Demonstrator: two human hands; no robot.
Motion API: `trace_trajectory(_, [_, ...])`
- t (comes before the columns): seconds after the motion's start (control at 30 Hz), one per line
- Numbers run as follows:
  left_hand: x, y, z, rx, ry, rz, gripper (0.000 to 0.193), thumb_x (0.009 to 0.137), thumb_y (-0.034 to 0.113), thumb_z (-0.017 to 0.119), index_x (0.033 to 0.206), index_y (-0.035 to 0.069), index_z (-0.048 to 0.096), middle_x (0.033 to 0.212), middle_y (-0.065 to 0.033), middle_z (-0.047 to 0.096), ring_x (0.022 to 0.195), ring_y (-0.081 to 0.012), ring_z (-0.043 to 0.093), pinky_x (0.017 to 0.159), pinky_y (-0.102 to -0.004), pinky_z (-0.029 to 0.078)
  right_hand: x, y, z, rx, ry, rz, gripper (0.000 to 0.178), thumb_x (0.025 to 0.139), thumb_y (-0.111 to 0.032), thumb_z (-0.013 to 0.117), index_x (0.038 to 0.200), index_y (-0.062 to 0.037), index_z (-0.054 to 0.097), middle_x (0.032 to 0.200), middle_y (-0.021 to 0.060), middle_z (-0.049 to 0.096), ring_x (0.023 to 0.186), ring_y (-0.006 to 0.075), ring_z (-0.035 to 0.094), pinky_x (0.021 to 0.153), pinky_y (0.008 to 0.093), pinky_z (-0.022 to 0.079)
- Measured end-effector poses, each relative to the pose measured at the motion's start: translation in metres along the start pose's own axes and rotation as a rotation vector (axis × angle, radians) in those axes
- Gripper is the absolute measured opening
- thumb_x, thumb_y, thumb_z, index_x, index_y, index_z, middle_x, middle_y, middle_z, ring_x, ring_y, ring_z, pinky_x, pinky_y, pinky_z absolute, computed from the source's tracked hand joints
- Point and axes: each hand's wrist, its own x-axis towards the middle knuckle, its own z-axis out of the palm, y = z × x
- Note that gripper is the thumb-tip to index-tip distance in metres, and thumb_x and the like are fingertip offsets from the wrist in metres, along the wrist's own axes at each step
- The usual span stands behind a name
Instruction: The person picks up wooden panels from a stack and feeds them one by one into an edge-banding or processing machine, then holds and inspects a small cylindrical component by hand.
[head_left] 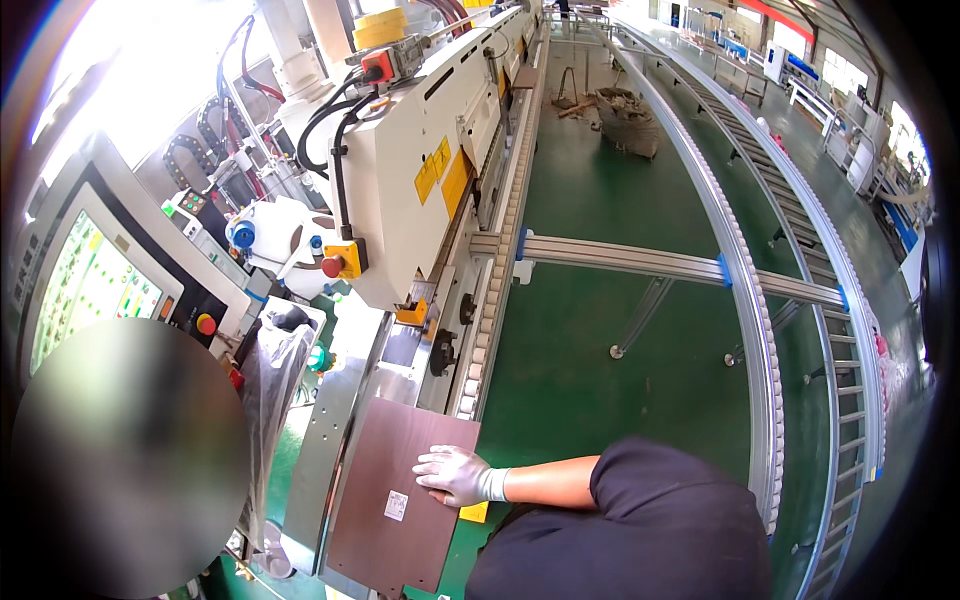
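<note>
My right hand (460,476), in a pale glove, lies palm down on a dark brown panel (390,510), its fingers stretched out to the left. The panel is flat, with a small white printed label (396,505) just below and left of my fingers. It rests at the near end of a long machine (400,190), beside the line of small rollers (470,385). A few small holes or notches show at the panel's near edge. My left hand is not in view.
At left stand a control screen (95,275) and a red emergency button (206,324); a blurred round patch hides the area below. Another red button (333,266) hangs on the machine. Right of the green floor (590,400) runs a roller conveyor (800,230), joined by a crossbar (620,252). A filled sack (628,125) stands farther off.
</note>
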Motion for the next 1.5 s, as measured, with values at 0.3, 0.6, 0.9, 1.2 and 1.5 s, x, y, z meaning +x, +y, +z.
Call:
trace_trajectory(0.3, [0.028,0.028,0.094,-0.165,-0.043,-0.226,0.067,0.105,0.057,0.047,0.153,0.01,0.044,0.143,-0.0088,0.058,0.126,-0.0287,0.059,0.103,-0.047,0.05,0.033,0.032,0.01,0.036,0.013,-0.069,0.033,0.081,-0.023,0.071,0.112,-0.0095,0.07,0.128,0.0092,0.067,0.132,0.0301,0.055,0.116,0.0523,0.037])
trace_trajectory(0.6, [0.054,0.038,0.122,-0.153,0.22,-0.415,0.053,0.101,0.06,0.058,0.13,0.016,0.059,0.117,-0.0037,0.067,0.105,-0.0242,0.062,0.087,-0.0386,0.05,0.045,0.053,-0.016,-0.029,0.036,-0.008,0.033,0.082,-0.025,0.071,0.112,-0.0092,0.074,0.128,0.0081,0.069,0.129,0.0273,0.06,0.115,0.0497,0.04])
trace_trajectory(0.9, [0.063,0.025,0.177,0.011,-0.087,-0.345,0.067,0.108,0.056,0.044,0.149,0.003,0.045,0.142,-0.0164,0.06,0.128,-0.0359,0.06,0.109,-0.0501,0.048,0.059,0.117,-0.056,-0.032,0.064,0.019,0.037,0.081,-0.021,0.071,0.115,-0.0075,0.07,0.129,0.0093,0.067,0.129,0.0284,0.058,0.115,0.0506,0.04])
trace_trajectory(1.2, [0.086,-0.001,0.29,0.096,-0.084,-0.357,0.074,0.104,0.062,0.05,0.147,0.001,0.048,0.14,-0.017,0.061,0.124,-0.0352,0.063,0.107,-0.0496,0.051,0.074,0.211,-0.111,-0.15,0.06,0.01,0.037,0.08,-0.018,0.07,0.116,-0.0099,0.068,0.129,0.0087,0.065,0.127,0.0301,0.058,0.114,0.0482,0.041])
trace_trajectory(1.5, [0.137,-0.033,0.375,-0.175,-0.384,-0.461,0.07,0.109,0.053,0.046,0.146,-0.006,0.048,0.137,-0.0245,0.063,0.129,-0.0398,0.06,0.114,-0.049,0.045,0.089,0.283,-0.14,-0.402,0.342,0.18,0.03,0.082,-0.012,0.067,0.112,-0.007,0.073,0.128,0.0128,0.069,0.126,0.0344,0.06,0.116,0.0514,0.039])
